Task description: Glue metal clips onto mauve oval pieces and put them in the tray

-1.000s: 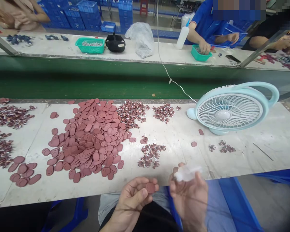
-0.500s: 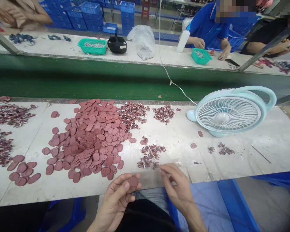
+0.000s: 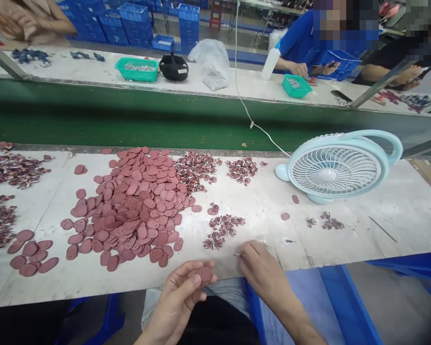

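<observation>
Between the thumb and fingers of my left hand (image 3: 185, 294) is a reddish-brown oval disc (image 3: 206, 274), held over the table's front edge. My right hand (image 3: 260, 266) is closed at the fingertips on a small piece (image 3: 239, 255), just above the table. Beyond it lies a small cluster of brown and white pieces (image 3: 221, 230). A large heap of reddish oval discs (image 3: 136, 201) spreads to the left, with a pile of small pieces (image 3: 196, 167) against its right side.
A light blue fan (image 3: 326, 175) stands on the right of the white table (image 3: 251, 211). A thin rod (image 3: 382, 229) lies near the right front. Across the green divider (image 3: 129, 115), people work beside green baskets (image 3: 136, 74). Blue bins surround the table.
My right hand has drawn back from the small cluster with a piece in its fingertips. My left hand has shifted slightly right with the disc. Across the divider, a person's hand has lifted.
</observation>
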A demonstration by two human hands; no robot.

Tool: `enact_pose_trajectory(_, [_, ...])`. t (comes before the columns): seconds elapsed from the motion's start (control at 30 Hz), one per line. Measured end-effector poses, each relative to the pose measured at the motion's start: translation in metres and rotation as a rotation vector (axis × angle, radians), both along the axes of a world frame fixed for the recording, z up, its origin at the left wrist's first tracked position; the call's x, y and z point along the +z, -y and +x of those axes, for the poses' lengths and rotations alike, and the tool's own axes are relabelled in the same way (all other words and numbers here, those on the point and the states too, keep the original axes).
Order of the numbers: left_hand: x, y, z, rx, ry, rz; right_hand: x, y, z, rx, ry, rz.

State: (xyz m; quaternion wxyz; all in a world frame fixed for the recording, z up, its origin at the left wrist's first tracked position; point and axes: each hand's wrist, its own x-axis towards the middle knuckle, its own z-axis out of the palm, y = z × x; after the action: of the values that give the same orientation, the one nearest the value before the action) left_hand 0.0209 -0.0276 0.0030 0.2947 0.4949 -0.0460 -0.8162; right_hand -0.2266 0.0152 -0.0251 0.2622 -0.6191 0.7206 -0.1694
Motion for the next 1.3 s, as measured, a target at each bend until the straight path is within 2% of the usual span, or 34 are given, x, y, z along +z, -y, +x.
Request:
enact_pose_trajectory(0.07, [0.005, -0.004, -0.007, 0.020, 0.020, -0.026, 0.002, -0.005, 0.003, -0.079, 0.142, 0.035])
enact_pose_trajectory(0.17, [0.011, -0.009, -0.014, 0.025, 0.035, -0.024, 0.004, -0.015, 0.017, -0.225, 0.548, 0.052])
enact_pose_trajectory(0.27, [0.006, -0.013, -0.017, 0.041, 0.024, -0.049, 0.014, -0.022, 0.037, -0.311, 0.915, 0.005])
enact_pose_trajectory(0.33, [-0.001, -0.014, -0.017, 0.019, 0.006, -0.072, 0.023, -0.023, 0.049, -0.317, 0.994, -0.047])
enact_pose_trajectory(0.4, [-0.007, -0.015, -0.016, -0.025, -0.017, -0.103, 0.031, -0.021, 0.057, -0.308, 1.015, -0.091])
enact_pose_trajectory(0.5, [-0.015, -0.016, -0.013, 0.004, -0.005, -0.194, 0.036, -0.018, 0.062, -0.287, 1.018, -0.137])
enact_pose_trajectory(0.67, [-0.032, -0.019, -0.003, -0.132, -0.117, -0.266, 0.037, -0.015, 0.068, -0.261, 1.020, -0.146])
enact_pose_trajectory(0.83, [-0.044, -0.020, 0.002, -0.172, -0.059, -0.305, 0.035, -0.015, 0.071, -0.305, 0.943, -0.177])
enact_pose_trajectory(0.97, [-0.045, -0.020, 0.001, -0.197, -0.015, -0.348, 0.038, -0.014, 0.068, -0.317, 0.909, -0.184])
enact_pose_trajectory(1.17, [-0.038, -0.023, -0.003, -0.218, 0.025, -0.331, 0.055, -0.005, 0.061, -0.205, 0.770, -0.155])
enact_pose_trajectory(1.3, [-0.033, -0.023, -0.005, -0.176, -0.012, -0.328, 0.054, 0.000, 0.059, -0.218, 0.773, -0.150])
